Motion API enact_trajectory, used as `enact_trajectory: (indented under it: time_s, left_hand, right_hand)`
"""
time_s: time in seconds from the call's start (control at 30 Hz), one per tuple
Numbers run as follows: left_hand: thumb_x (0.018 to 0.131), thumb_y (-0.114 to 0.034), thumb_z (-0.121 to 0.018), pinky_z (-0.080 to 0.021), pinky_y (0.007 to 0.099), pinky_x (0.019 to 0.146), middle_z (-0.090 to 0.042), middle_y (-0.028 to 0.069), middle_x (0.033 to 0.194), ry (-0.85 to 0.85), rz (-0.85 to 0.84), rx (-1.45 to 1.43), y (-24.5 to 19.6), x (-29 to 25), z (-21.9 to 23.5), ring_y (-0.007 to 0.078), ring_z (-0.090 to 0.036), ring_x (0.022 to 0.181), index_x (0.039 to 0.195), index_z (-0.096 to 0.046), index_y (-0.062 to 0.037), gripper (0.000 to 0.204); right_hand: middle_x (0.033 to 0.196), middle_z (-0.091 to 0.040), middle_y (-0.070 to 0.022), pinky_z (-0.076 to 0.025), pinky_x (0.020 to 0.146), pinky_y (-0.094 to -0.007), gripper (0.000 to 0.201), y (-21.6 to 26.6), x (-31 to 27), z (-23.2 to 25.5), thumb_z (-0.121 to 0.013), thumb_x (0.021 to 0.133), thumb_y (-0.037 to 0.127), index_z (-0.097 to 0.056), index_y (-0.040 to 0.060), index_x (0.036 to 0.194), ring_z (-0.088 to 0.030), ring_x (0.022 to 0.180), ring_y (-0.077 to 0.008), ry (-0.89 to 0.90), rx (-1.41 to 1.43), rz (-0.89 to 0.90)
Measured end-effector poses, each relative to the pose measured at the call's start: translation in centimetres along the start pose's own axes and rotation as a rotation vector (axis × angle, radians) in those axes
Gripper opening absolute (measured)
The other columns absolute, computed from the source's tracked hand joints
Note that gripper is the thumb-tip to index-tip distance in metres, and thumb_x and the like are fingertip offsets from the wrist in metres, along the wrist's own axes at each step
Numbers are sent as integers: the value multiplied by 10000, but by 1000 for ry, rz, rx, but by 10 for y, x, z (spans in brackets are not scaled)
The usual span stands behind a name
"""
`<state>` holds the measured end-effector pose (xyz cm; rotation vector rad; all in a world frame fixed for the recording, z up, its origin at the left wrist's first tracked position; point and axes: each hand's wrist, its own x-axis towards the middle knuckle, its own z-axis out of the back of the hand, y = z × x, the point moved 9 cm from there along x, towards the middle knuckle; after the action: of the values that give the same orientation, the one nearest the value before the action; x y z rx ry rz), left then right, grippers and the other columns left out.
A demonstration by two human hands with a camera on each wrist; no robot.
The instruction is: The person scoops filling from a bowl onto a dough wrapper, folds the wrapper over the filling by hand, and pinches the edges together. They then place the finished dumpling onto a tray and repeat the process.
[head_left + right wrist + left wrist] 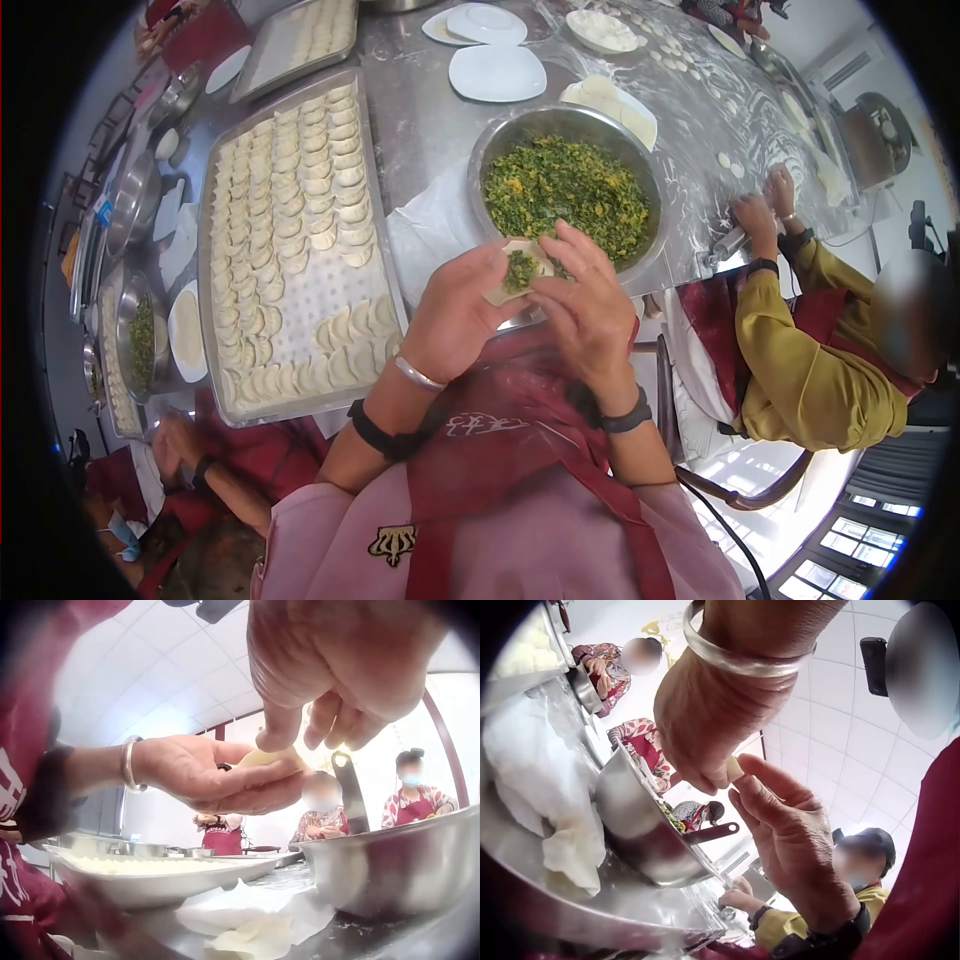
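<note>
A pale dough wrapper point(495, 293) with chopped green filling point(521, 269) on it lies in my left hand point(447, 310), whose thumb is at its left edge. From the right, my right hand point(590, 315) holds the wrapper's edge with thumb and fingertips. In the left wrist view only a small bit of dough point(736, 769) shows between my left hand point(720, 712) and right hand point(791, 829). The right wrist view shows the wrapper point(262, 757) along my left fingers, with my right hand point(349, 664) above. Just beyond stands a steel bowl point(652, 178) of green and yellow filling.
A large tray point(300, 310) of folded dumplings lies at the left, with another tray point(305, 45) behind. White plates point(497, 74), more wrappers point(600, 95) and a white cloth point(430, 225) are on the steel table point(400, 130). People work at both sides; one wears yellow sleeves point(800, 360).
</note>
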<state>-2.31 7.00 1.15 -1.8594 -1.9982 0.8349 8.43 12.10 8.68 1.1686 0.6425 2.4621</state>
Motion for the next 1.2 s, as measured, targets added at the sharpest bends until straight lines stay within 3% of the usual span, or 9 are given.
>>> enact_trajectory:
  time_s: [0.1, 0.2, 0.3, 0.4, 0.63, 0.7, 0.8, 0.93, 1.2]
  left_hand:
    - [1011, -115, -540, -485, 358, 1042, -578, 121, 1297, 12, -53, 298, -2, -4, -6, 182, -572, 1206, 1410, -430, 62, 450]
    - [938, -123, -639, -525, 263, 884, -647, 83, 1159, -61, -183, 540, -8, -5, -4, 95, -603, 1043, 1339, -529, 66, 457]
    - [934, -124, -647, -538, 254, 829, -678, 86, 1103, -113, -256, 660, -14, -6, -7, 95, -629, 980, 1296, -579, 61, 412]
    - [972, -90, -611, -555, 331, 958, -618, 153, 1251, -98, -221, 669, -17, -8, -12, 185, -623, 1116, 1323, -528, 100, 407]
    - [999, -79, -559, -552, 354, 974, -600, 197, 1274, -135, -298, 612, -20, -6, 0, 229, -630, 1136, 1348, -497, 106, 400]
    - [1003, -67, -544, -538, 368, 1002, -597, 207, 1275, -141, -372, 624, -28, -6, 1, 251, -638, 1132, 1367, -474, 107, 409]
    - [1005, -48, -525, -517, 383, 1031, -594, 217, 1279, -161, -428, 366, -35, -14, -3, 276, -630, 1150, 1385, -447, 108, 418]
    - [1000, -34, -528, -513, 382, 1031, -593, 213, 1284, -220, -501, 421, -40, -22, -4, 269, -611, 1176, 1383, -451, 107, 415]
    - [951, -6, -621, -485, 255, 932, -672, 93, 1187, -270, -530, 400, -37, -25, 0, 123, -616, 1072, 1288, -601, 57, 343]
  right_hand:
    - [1186, -679, -148, -508, 959, -448, 195, -1, 5, 3, -753, 726, -14, -709, 32, 910, -603, 1193, -376, -61, 24, -40]
    - [1146, -695, -155, -516, 942, -436, 166, 0, 10, 3, -741, 738, -31, -707, 22, 892, -626, 1159, -370, -116, 57, -71]
    - [1114, -707, -157, -521, 933, -420, 159, 0, 12, 1, -735, 741, -40, -710, 15, 888, -641, 1138, -360, -159, 76, -86]
    - [1096, -713, -153, -523, 928, -411, 162, 0, 14, 0, -731, 741, -45, -716, 9, 893, -649, 1127, -351, -196, 90, -84]
    - [1176, -690, -182, -493, 994, -410, 284, -5, 19, -7, -736, 746, -40, -712, -13, 1028, -632, 1170, -353, -201, 141, -159]
    - [1226, -671, -188, -476, 1019, -399, 312, -9, 13, -4, -741, 768, -24, -703, -20, 1078, -621, 1194, -339, -238, 231, -308]
    - [1277, -649, -190, -461, 1036, -379, 324, -17, -1, -8, -744, 806, 1, -696, -23, 1126, -605, 1222, -300, -250, 385, -484]
    - [1292, -641, -188, -457, 1037, -356, 323, -25, -13, -22, -737, 837, 13, -690, -20, 1154, -594, 1232, -256, -208, 567, -688]
    - [1290, -643, -183, -459, 1035, -341, 293, -19, -11, -30, -741, 824, -1, -709, -12, 1115, -605, 1213, -251, -269, 688, -670]
